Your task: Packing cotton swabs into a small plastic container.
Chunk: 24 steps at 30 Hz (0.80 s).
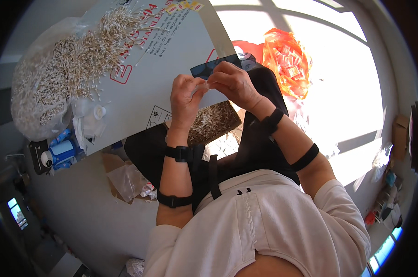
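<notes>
My left hand [186, 99] and my right hand [234, 83] meet above the near edge of the table, fingers pinched together. Between their fingertips is a small, pale, translucent piece [205, 86] that looks like thin plastic; its exact kind is too small to make out. Below the hands, between my legs, an open box [216, 122] is full of what look like cotton swabs. To the left, a great heap of cotton swabs [91, 57] spills onto the table from a large clear plastic bag [22, 108].
The grey-white printed tabletop [172, 62] carries small yellow packets [183, 7] at its far edge. A blue-and-white bottle [61, 153] stands by the left corner. On the right, an orange plastic bag [287, 62] holds several small packs. A cardboard box [114, 168] with plastic sits lower left.
</notes>
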Available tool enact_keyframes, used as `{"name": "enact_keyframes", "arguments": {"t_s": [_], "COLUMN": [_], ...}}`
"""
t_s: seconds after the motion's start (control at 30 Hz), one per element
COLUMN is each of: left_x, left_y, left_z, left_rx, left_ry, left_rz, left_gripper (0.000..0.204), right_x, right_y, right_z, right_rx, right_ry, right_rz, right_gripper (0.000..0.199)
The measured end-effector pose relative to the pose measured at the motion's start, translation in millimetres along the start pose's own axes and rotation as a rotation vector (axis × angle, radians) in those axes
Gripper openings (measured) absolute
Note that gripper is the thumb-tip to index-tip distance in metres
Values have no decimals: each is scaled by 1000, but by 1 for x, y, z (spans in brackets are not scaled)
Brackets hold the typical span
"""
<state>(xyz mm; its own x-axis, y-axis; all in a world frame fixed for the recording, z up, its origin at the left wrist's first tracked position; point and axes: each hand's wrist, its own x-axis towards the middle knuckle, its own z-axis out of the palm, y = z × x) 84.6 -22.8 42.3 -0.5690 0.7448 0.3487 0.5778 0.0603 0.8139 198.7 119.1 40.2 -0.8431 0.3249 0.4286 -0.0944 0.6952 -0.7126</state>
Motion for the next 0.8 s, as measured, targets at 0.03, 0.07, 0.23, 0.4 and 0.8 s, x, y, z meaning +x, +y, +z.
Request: {"name": "enact_keyframes", "arguments": {"t_s": [0.03, 0.07, 0.23, 0.4, 0.8], "left_x": [1, 1, 5, 9, 9], "left_y": [-1, -3, -7, -3, -9], "left_z": [1, 2, 6, 6, -7], "left_rx": [-1, -21, 237, 372, 135], "left_ry": [-1, 4, 59, 8, 7], "left_rz": [0, -11, 224, 286, 130], "left_gripper": [15, 15, 15, 16, 11], "right_x": [0, 2, 9, 14, 9], "right_y": [0, -1, 1, 2, 6], "right_z": [0, 1, 2, 5, 5], "right_rx": [38, 40, -111, -257, -219], "right_ry": [-4, -5, 36, 2, -15], "right_rz": [9, 8, -129, -159, -54], "right_gripper": [10, 10, 10, 8, 9]}}
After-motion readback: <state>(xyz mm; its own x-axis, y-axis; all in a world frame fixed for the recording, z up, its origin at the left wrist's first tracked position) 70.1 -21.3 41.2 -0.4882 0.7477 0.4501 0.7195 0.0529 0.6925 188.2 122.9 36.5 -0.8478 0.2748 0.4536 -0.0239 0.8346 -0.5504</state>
